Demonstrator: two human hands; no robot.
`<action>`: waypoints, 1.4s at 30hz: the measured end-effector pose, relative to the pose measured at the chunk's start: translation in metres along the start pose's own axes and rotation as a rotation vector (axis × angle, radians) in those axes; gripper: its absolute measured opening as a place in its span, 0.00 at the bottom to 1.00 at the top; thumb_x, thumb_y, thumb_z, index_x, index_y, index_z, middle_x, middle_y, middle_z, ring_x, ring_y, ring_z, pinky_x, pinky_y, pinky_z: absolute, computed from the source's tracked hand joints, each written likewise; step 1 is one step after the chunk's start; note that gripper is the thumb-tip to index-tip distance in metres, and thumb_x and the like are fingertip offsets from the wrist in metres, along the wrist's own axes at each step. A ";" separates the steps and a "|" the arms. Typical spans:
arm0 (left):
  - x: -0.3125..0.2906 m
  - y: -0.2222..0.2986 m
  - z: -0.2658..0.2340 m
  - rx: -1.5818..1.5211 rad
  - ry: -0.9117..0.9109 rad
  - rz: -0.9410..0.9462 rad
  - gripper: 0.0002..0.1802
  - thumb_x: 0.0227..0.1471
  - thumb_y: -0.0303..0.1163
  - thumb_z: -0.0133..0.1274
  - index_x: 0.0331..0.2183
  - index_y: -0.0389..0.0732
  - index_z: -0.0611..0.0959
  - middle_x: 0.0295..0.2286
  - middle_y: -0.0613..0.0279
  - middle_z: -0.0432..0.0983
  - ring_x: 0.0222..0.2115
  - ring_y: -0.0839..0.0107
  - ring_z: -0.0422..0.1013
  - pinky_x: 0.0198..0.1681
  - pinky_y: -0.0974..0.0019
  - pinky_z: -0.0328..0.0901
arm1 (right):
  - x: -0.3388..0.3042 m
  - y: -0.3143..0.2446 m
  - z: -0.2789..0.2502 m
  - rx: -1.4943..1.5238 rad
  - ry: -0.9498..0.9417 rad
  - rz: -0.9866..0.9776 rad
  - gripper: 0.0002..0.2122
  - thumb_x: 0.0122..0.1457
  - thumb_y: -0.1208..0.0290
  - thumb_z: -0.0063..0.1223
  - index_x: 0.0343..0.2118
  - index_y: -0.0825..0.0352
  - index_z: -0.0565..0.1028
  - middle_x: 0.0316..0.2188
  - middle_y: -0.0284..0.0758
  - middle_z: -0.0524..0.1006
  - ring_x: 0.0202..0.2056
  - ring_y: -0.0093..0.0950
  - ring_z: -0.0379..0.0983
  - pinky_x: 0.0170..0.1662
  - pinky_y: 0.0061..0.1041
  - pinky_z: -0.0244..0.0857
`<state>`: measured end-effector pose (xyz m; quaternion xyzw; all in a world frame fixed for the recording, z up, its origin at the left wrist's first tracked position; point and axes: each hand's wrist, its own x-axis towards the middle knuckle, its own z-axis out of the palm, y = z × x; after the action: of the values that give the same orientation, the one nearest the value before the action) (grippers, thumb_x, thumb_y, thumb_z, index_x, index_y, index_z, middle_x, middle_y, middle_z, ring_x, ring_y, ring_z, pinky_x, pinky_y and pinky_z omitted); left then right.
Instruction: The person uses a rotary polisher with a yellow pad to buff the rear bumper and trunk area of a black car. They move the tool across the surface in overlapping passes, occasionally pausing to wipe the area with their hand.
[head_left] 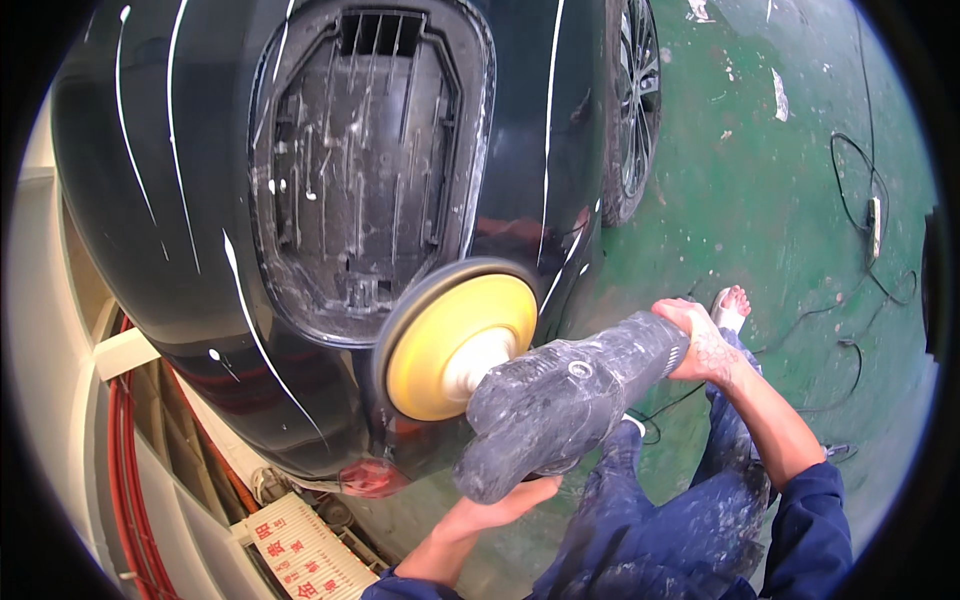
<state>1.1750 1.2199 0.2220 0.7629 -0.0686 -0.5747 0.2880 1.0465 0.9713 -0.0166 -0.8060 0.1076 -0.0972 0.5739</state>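
A dusty dark power polisher (575, 395) spans the space in front of me, tilted, its head toward the car. My right hand (695, 342) is closed around its rear end. Under its front end my left hand (508, 503) is closed on it; the tool's body partly hides those fingers. The yellow disc (470, 335) with a dark pad round its edge stands against or very close to the glossy dark car body (210, 300); I cannot tell if it touches. White streaks (245, 290) run across the paint. Beside the pad lies an oval recess with ribbed plastic (350, 180).
A car wheel (632, 110) stands at the far right of the car. On the green floor (740, 180) lie black cords and a power strip (876, 228). Red hoses (128, 480) run along the left, near a white panel with red print (305, 550). A red lamp (372, 478) is low on the car.
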 end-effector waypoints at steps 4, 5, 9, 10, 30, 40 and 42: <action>-0.009 -0.035 -0.014 0.105 -0.011 0.107 0.19 0.49 0.24 0.62 0.46 0.36 0.81 0.34 0.61 0.80 0.35 0.68 0.74 0.41 0.62 0.69 | -0.017 -0.012 0.034 0.091 -0.004 0.077 0.23 0.35 0.64 0.71 0.35 0.67 0.73 0.30 0.43 0.78 0.36 0.47 0.77 0.40 0.42 0.71; -0.013 -0.039 -0.009 0.096 -0.015 0.024 0.20 0.49 0.23 0.63 0.46 0.37 0.81 0.34 0.60 0.80 0.35 0.69 0.74 0.40 0.62 0.70 | -0.027 -0.016 0.046 0.043 -0.009 0.092 0.21 0.36 0.64 0.71 0.33 0.66 0.73 0.28 0.42 0.77 0.33 0.47 0.77 0.38 0.42 0.72; -0.044 -0.091 -0.008 0.133 0.019 -0.028 0.10 0.55 0.28 0.58 0.41 0.40 0.80 0.25 0.68 0.73 0.23 0.77 0.67 0.26 0.69 0.61 | -0.050 -0.024 0.091 0.082 -0.042 0.020 0.23 0.36 0.62 0.70 0.35 0.64 0.74 0.31 0.40 0.78 0.36 0.44 0.77 0.40 0.41 0.70; -0.049 -0.101 -0.009 0.101 0.012 -0.035 0.09 0.56 0.28 0.57 0.39 0.40 0.80 0.23 0.69 0.72 0.21 0.79 0.66 0.24 0.70 0.59 | -0.051 -0.027 0.103 0.088 -0.051 0.011 0.23 0.36 0.62 0.70 0.36 0.64 0.74 0.31 0.40 0.77 0.36 0.44 0.77 0.41 0.41 0.69; 0.057 0.041 0.021 -0.215 -0.218 0.019 0.08 0.51 0.20 0.56 0.35 0.32 0.76 0.19 0.66 0.69 0.12 0.80 0.62 0.14 0.72 0.57 | -0.028 0.018 0.005 0.226 0.036 0.267 0.15 0.40 0.76 0.64 0.34 0.70 0.75 0.26 0.37 0.80 0.32 0.18 0.75 0.36 0.27 0.72; -0.016 -0.083 0.009 -0.219 -0.124 -0.224 0.10 0.54 0.20 0.54 0.40 0.33 0.76 0.21 0.65 0.70 0.14 0.79 0.62 0.16 0.71 0.56 | -0.077 0.013 0.153 0.367 -0.110 0.156 0.21 0.36 0.64 0.70 0.34 0.66 0.75 0.30 0.44 0.80 0.36 0.48 0.79 0.39 0.39 0.73; -0.019 -0.090 0.009 -0.257 -0.131 -0.258 0.10 0.54 0.19 0.54 0.40 0.33 0.76 0.21 0.65 0.71 0.14 0.79 0.62 0.16 0.71 0.56 | -0.082 0.013 0.156 0.412 -0.113 0.166 0.20 0.36 0.65 0.69 0.33 0.66 0.75 0.30 0.44 0.79 0.35 0.48 0.78 0.38 0.39 0.72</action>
<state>1.1403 1.2991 0.1894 0.6835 0.0849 -0.6592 0.3019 1.0110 1.1318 -0.0818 -0.6645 0.1192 -0.0240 0.7373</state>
